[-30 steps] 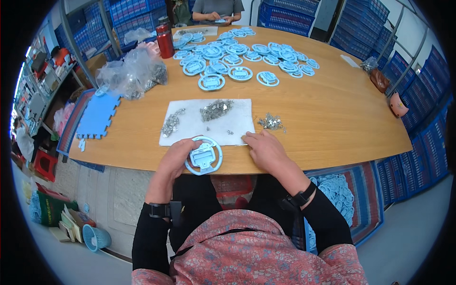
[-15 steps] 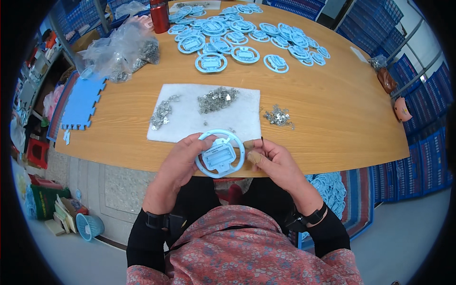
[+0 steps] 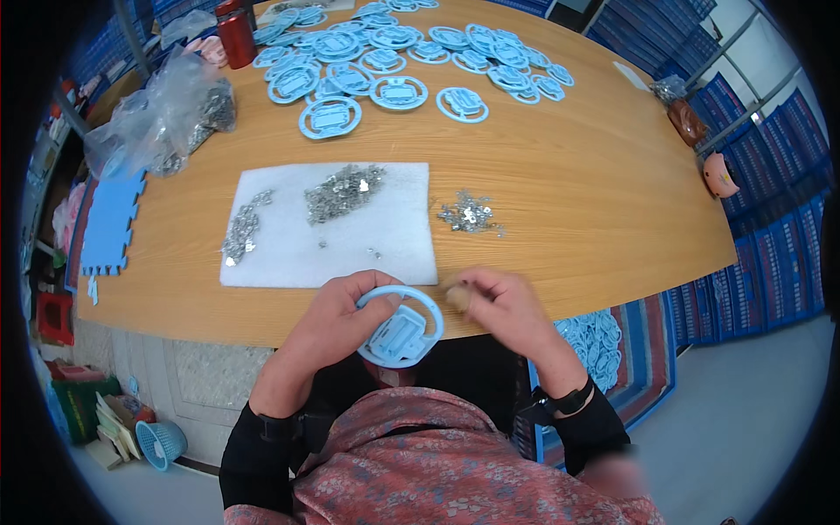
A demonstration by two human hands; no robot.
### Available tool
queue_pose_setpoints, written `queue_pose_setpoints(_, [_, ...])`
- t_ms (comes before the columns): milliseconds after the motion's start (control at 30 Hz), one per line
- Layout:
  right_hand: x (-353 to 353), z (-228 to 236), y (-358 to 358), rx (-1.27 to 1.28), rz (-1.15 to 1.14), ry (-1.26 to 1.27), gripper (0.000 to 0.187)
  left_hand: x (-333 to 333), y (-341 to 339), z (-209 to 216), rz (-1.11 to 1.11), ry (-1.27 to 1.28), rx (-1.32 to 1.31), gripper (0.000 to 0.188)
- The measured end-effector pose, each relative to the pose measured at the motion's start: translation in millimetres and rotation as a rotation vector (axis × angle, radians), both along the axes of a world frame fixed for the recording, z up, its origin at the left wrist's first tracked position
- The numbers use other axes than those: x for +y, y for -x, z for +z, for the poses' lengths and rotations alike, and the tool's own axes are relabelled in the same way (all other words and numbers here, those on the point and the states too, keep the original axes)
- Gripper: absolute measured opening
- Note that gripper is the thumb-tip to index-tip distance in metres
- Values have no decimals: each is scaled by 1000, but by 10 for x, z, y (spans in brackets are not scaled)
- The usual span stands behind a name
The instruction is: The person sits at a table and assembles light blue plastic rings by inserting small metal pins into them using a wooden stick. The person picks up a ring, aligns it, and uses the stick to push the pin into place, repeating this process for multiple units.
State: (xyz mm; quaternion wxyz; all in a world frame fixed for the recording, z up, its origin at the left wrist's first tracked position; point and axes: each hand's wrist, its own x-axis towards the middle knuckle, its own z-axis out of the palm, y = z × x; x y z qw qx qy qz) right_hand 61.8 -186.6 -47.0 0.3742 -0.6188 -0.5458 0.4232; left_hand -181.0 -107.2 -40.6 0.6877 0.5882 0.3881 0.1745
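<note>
I see one blue ring part [image 3: 399, 325] gripped in left hand [image 3: 337, 325], just below the white mat [image 3: 385, 236]. Right hand [image 3: 500, 306] pinched closed beside it; contents unclear. Three metal piles on mat.

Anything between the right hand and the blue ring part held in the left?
Nothing visible. The right hand sits just beside the blue ring part, which the left hand holds at the table's near edge; only a narrow open gap separates them.

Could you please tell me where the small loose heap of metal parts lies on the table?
The small metal heap lies on the bare wooden table, just right of the white mat.
</note>
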Motion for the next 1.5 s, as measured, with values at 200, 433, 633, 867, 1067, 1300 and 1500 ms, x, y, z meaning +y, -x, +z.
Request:
queue_pose_setpoints(200, [205,-46,-666,-503,-295,-130,17,-19,-110,-93,36,94,-33,25])
queue_pose_setpoints(433, [455,-215,-771,-622,-234,-247,15,-19,-227,-35,-15,82,-2,25])
queue_pose_setpoints(633, [329,-42,-545,-391,-197,-141,17,-18,-381,-101,-4,-99,-55,21])
queue_pose_setpoints(867, [147,151,-93,-185,-59,-177,17,30,-558,-15,-5,-201,7,18])
queue_pose_setpoints(1067, [156,75,-152,-92,-23,-150,17,42,-527,-155,40,-272,-33,13])
queue_pose_setpoints(1300, [147,132,-154,42,11,31,15,8,-478,-66,-17,-317,15,13])
queue_pose_setpoints(1500, [-4,-12,64,-13,-90,-230,15,2,-451,-198,127,20,-228,18])
